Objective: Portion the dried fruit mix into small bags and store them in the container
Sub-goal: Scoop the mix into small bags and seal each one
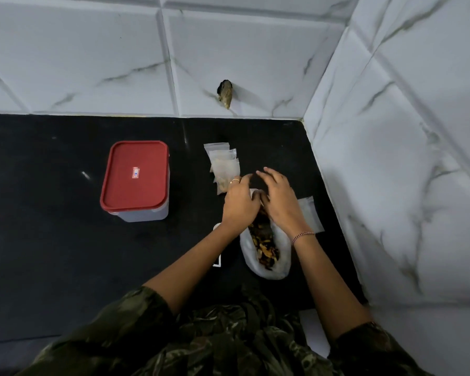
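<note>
Counter (52,240): black, glossy, stone look, with a few small glints on the surface. It runs into a corner at the right. Back wall (92,50) and right wall (404,131): large white tiles with grey-green marble veining and wide recessed joints. One dark, rough stub (225,94) sticks out of the back wall low down, a little above the counter line. Light is dim, cool and even, with soft shadows only.
</note>
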A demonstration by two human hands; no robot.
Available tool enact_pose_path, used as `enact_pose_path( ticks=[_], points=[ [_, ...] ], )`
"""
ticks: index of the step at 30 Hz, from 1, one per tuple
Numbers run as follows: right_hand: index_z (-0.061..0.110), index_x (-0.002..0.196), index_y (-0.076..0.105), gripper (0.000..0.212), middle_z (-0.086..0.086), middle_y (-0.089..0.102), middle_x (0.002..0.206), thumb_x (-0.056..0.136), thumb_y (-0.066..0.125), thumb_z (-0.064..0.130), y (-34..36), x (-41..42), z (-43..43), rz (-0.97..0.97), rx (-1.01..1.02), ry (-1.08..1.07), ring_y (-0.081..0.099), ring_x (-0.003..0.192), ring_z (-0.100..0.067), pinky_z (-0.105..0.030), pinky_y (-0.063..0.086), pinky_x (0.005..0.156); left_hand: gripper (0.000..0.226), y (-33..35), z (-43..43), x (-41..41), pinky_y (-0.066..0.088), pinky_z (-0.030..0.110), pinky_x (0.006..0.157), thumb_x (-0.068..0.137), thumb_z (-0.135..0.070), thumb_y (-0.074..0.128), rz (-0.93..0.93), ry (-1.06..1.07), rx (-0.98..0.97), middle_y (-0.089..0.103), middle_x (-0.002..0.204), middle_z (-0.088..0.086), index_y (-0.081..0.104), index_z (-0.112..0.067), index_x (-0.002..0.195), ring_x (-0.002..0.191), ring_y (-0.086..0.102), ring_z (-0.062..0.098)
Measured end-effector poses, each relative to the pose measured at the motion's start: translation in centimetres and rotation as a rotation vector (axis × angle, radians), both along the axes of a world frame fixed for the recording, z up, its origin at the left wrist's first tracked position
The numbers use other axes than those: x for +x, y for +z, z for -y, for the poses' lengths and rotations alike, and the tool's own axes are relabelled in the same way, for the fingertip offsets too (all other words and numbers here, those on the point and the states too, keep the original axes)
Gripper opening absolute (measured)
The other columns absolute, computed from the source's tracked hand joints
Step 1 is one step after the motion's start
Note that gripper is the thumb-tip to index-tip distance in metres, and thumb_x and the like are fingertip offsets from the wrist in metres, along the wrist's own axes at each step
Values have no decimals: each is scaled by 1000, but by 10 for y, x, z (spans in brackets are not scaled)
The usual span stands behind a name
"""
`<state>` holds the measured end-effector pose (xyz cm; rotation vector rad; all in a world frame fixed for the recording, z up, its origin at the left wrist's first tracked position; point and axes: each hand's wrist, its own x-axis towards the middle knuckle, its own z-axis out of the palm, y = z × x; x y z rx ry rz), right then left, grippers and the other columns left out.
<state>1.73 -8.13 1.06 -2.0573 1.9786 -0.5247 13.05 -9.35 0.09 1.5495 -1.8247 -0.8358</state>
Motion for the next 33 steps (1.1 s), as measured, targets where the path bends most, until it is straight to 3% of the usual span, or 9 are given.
enact_pose_path(
  ticks=[4, 8, 10, 13, 18, 21, 25, 29, 33],
  points=[
    [13, 134, 48, 39, -7, 45, 138, 95, 50, 12, -3, -33, -20, 56, -46, -157, 39, 128, -21, -29, 38, 101, 45, 9, -16, -34, 41, 14, 83, 94, -12, 54, -175, -55, 245, 60, 123, 11, 46, -5, 137, 110, 59, 21],
    [11, 129, 53, 36, -9, 50, 130, 93, 53, 10, -14, -66, -35, 109, -46, -286, 45, 122, -23, -23, 36, 95, 47, 7, -31, -64, 45, 35, 101, 95, -11, 50, -333, -88, 525, 58, 129, 14, 41, -4, 141, 116, 56, 24],
    [10, 128, 54, 36, -11, 51, 129, 92, 54, 9, -20, -79, -39, 111, -21, -318, 45, 121, -24, -25, 36, 97, 48, 6, -34, -74, 44, 37, 103, 95, -9, 47, -384, -69, 612, 54, 133, 16, 39, -4, 142, 120, 54, 25],
    [8, 128, 53, 37, -14, 51, 130, 92, 55, 9, -30, -92, -40, 95, 61, -361, 46, 121, -27, -28, 37, 100, 49, 2, -38, -88, 44, 33, 101, 96, -10, 45, -427, -31, 680, 50, 136, 14, 36, -5, 143, 122, 50, 26],
    [4, 131, 51, 39, -18, 50, 130, 93, 54, 12, -38, -103, -40, 71, 151, -427, 45, 121, -32, -32, 35, 100, 40, -1, -42, -104, 37, 15, 60, 99, -6, 38, -519, 11, 789, 48, 121, 4, 38, -1, 138, 99, 44, 16],
    [0, 127, 54, 36, -20, 53, 127, 94, 53, 16, -43, -111, -41, 54, 217, -469, 49, 118, -33, -32, 36, 98, 37, -5, -40, -112, 43, 21, 64, 99, -6, 38, -542, 59, 826, 50, 113, 7, 39, -1, 136, 98, 48, 19],
    [-1, 122, 59, 34, -21, 59, 123, 93, 55, 16, -48, -118, -40, 88, 260, -487, 54, 114, -33, -32, 41, 93, 45, -8, -38, -117, 48, 35, 87, 99, -11, 40, -576, 111, 870, 49, 132, 15, 29, -5, 142, 115, 53, 28],
    [2, 111, 67, 25, -16, 68, 110, 90, 59, 14, -49, -122, -41, 156, 240, -506, 63, 102, -30, -32, 47, 83, 49, -11, -38, -119, 46, 33, 86, 99, -13, 41, -598, 142, 887, 45, 137, 13, 24, -8, 145, 121, 50, 27],
    [6, 107, 67, 22, -14, 70, 106, 89, 61, 17, -52, -125, -45, 204, 222, -587, 64, 99, -28, -30, 49, 81, 45, -14, -39, -121, 48, 34, 83, 99, -17, 44, -597, 151, 874, 48, 124, 11, 28, -8, 140, 104, 51, 22]
  ],
)
